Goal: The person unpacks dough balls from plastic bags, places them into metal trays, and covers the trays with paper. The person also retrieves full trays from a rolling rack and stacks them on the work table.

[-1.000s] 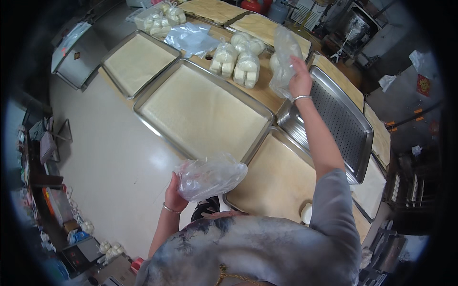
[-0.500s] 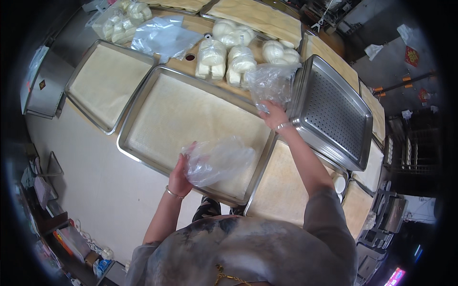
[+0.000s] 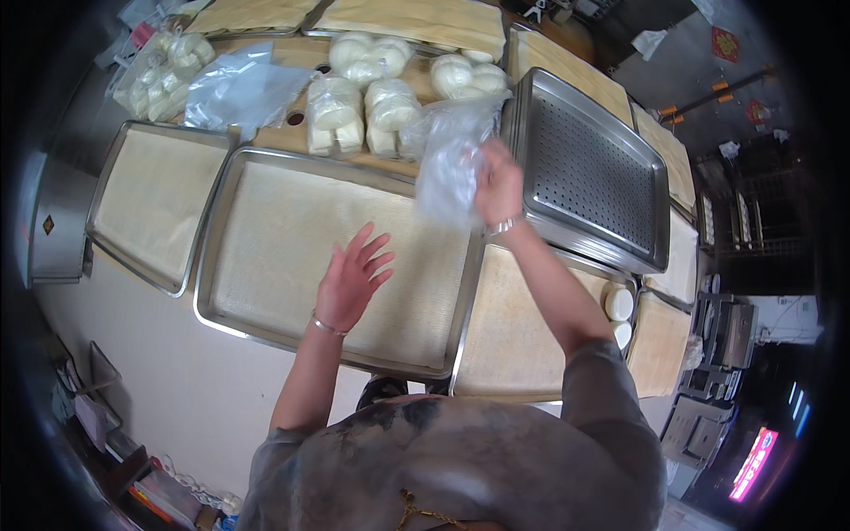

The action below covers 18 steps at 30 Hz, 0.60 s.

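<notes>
My left hand (image 3: 351, 276) hovers over a large cloth-lined tray (image 3: 341, 239), fingers spread and holding nothing. Beyond it, my right hand (image 3: 500, 184) grips a crumpled clear plastic bag (image 3: 447, 177), blurred by motion. The bag hangs over the tray's far right corner, beside the bagged buns. Two clear bags of white steamed buns, a left one (image 3: 335, 115) and a right one (image 3: 390, 115), stand just past the tray's far rim. Behind them lie more bagged buns (image 3: 367, 57), and another bag of buns (image 3: 465, 75) sits near the metal trays.
A stack of metal trays topped by a perforated one (image 3: 593, 168) stands at right. Flat plastic bags (image 3: 243, 88) and a bag of buns (image 3: 164, 80) lie far left. Two white buns (image 3: 619, 303) rest on the right-hand lined tray (image 3: 518, 327); another lined tray (image 3: 159, 199) is at left.
The clear bag has left my left hand, which is now empty with spread fingers. My right hand has swung slightly up, drawing the plastic bag nearer over the tray. The view has shifted a little.
</notes>
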{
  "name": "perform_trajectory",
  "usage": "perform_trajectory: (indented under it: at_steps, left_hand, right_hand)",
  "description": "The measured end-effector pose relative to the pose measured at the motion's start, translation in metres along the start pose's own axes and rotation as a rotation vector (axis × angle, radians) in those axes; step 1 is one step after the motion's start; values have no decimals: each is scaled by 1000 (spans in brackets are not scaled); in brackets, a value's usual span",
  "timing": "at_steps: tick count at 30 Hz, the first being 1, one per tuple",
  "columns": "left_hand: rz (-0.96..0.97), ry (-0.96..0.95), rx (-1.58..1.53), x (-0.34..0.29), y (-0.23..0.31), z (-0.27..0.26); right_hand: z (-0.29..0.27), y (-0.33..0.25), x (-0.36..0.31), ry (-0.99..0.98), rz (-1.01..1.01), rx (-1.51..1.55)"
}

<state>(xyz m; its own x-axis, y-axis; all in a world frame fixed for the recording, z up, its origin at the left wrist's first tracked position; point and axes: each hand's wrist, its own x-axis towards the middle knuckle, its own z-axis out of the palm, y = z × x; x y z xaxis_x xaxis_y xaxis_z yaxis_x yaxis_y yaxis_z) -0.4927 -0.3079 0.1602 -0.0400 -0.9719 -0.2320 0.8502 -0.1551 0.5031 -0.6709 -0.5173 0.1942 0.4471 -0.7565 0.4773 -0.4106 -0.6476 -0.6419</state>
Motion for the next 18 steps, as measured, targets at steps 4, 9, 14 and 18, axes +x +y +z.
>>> perform_trajectory:
  at_steps: [4,9,14,18]
  left_hand:
    - [-58,89,-22,-26,-13,-19]
    - [-141,208,-68,-46,-53,-25]
    - [-222,264,-81,-50,-77,-23]
    - [-273,221,-59,-39,-89,-15]
  right_hand:
    - [19,71,41,-11,-37,-515]
    - [66,154,31,-956,444,-776]
    - [63,150,21,-604,608,-734]
    - [20,104,-4,-338,391,-612]
